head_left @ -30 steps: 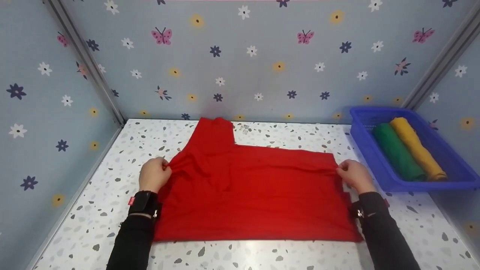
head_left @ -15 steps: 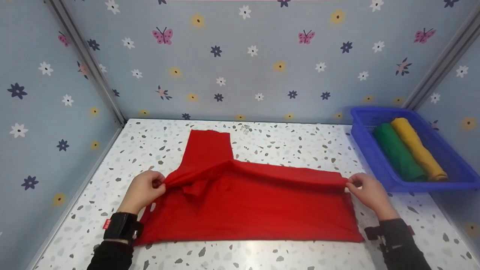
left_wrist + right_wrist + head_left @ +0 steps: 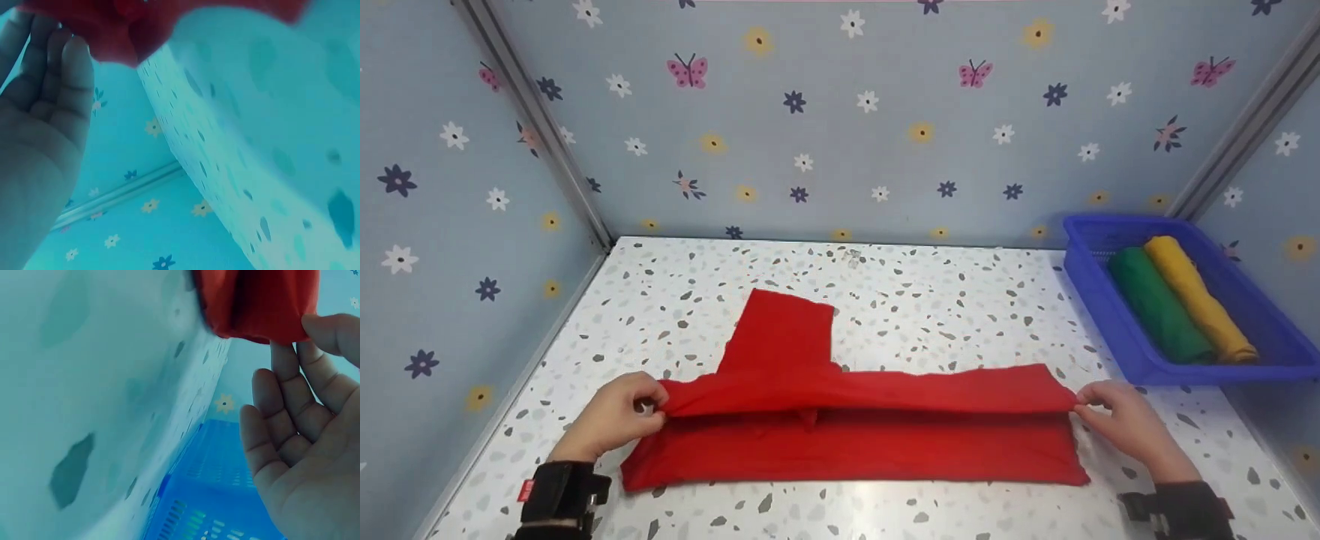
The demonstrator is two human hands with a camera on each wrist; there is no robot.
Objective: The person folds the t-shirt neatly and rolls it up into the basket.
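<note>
A red T-shirt [image 3: 885,450] lies sideways on the speckled table, partly folded, with one sleeve [image 3: 784,330] sticking out toward the back wall. My left hand [image 3: 611,416] pinches the left end of its raised fold; my right hand [image 3: 1132,424] pinches the right end. Between them the folded edge [image 3: 930,390] stretches across, with a dark gap beneath it over the lower layer. In the right wrist view, thumb and fingertips grip the red cloth [image 3: 275,309] while the other fingers stay loosely bent. The left wrist view has red cloth [image 3: 118,34] at the fingertips.
A blue plastic basket [image 3: 1147,371] stands at the right, holding a rolled green cloth [image 3: 1159,304] and a rolled yellow cloth [image 3: 1200,300]. Flower-patterned panels [image 3: 870,127] enclose the back and both sides of the white speckled table [image 3: 945,300].
Both hands have drawn the shirt's far edge toward the person, folding it over the front part. The sleeve has slid nearer too, and the hands have spread further apart.
</note>
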